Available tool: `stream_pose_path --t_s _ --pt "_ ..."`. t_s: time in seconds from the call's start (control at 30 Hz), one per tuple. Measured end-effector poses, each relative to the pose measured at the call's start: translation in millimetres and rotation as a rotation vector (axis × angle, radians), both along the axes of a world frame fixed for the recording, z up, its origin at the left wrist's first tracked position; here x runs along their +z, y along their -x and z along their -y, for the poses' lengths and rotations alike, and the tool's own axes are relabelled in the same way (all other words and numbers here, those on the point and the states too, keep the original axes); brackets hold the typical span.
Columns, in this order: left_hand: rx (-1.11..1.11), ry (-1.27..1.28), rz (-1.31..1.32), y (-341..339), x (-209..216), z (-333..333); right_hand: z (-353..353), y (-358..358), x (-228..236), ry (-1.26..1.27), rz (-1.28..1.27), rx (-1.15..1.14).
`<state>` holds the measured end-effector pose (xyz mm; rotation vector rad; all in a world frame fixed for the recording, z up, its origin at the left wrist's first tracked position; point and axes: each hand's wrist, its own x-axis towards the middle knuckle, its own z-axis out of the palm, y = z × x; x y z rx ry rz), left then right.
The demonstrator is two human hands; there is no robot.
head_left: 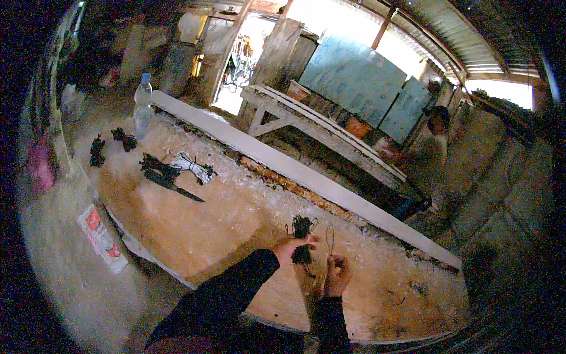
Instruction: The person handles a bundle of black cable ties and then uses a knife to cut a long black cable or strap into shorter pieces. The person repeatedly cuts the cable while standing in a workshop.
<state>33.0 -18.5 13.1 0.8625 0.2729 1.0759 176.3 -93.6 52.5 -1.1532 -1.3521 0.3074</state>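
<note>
My left hand is closed around the middle of a bundle of black cords, which sticks out above and below the fingers. Close by on the right, my right hand pinches a thin loop of cord that stands up from the fingertips, a little apart from the bundle. Both hands are over the near right part of the wooden table. Farther left on the tabletop lie a white cord bundle with a dark tie, a black bundle and a dark knife.
Two small black bundles lie at the far left, near a clear plastic bottle. A pale plank runs along the table's far edge. Beyond it are a long bench and a person. A red-and-white packet lies left of the table.
</note>
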Motion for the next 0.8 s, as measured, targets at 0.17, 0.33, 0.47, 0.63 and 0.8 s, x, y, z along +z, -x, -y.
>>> stream_pose_path --t_s 0.17,0.33,0.47,0.63,0.8 --pt "-0.066 0.003 -0.003 -5.6 15.1 30.6 24.4 22.6 -0.1 0.03 -0.166 0.074" --pt "0.015 -0.038 0.017 -13.0 14.5 37.9 28.0 21.6 -3.7 -0.024 0.088 0.012" --pt "0.026 0.045 -0.035 -13.5 0.9 29.9 27.2 18.7 -8.7 -0.027 0.033 0.041" --pt "0.096 0.191 0.274 0.8 4.8 17.7 31.6 21.2 3.5 -0.022 0.144 -0.028" --pt "0.258 0.189 0.442 34.1 21.7 15.6 49.7 29.3 26.6 0.3 0.791 -0.266"
